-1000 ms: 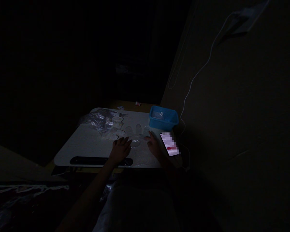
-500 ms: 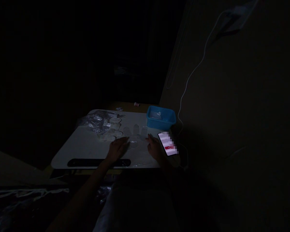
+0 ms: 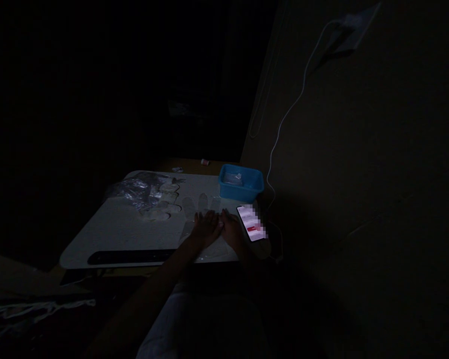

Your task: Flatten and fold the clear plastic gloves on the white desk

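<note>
Near the front edge of the table (image 3: 108, 224), clear plastic (image 3: 202, 201) is now partly covered by the left hand (image 3: 205, 231) and right hand (image 3: 231, 229), touching — whether anything's pinched by the fingers can't be told.

The left hand (image 3: 206, 231) touched the right hand (image 3: 231, 228) beside the phone (image 3: 250, 222). A blue tub (image 3: 238, 193) stood behind the phone.

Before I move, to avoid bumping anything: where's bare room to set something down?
The white tabletop looks bare between the crumpled clear plastic bag and the black strip. It's crowded around the left hand, right hand, lit phone and blue basket.
</note>
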Available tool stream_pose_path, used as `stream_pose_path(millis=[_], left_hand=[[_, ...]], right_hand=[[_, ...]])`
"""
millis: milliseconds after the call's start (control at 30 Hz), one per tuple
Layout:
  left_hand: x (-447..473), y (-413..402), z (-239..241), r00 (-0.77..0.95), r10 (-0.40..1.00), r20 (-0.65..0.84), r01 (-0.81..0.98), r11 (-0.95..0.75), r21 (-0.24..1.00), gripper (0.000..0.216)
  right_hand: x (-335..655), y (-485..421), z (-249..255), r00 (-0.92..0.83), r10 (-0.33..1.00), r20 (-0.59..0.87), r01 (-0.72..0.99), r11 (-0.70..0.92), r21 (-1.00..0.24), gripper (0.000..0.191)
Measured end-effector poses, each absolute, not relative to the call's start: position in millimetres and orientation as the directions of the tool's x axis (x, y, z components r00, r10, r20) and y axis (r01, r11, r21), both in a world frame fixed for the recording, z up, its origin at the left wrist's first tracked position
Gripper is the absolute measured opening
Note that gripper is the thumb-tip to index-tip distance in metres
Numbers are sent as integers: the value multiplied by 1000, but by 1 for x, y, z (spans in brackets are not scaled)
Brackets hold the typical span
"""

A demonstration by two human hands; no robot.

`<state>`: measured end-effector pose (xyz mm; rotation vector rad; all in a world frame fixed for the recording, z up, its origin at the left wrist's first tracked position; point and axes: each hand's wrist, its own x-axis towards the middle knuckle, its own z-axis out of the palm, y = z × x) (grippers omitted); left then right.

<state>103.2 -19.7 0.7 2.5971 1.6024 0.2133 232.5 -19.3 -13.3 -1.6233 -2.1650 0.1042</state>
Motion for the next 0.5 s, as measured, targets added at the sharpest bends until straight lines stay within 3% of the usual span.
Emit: stream_pose_path(millis=[100,367,500], left_hand=[[92,-18,-2,430,902,31,897,-431,103,51],[72,-12,3,358,930,82,929,-364,71,54],[79,-16,11,446,895,33,892,-447,65,52]], right_hand=[[232,-20,-12,-233,923,305,881,333,-335,59],[231,-23,-9,-233,919,317,885,336,-322,47],[232,-21,-10,-238,912,334,868,354,-348,51]])
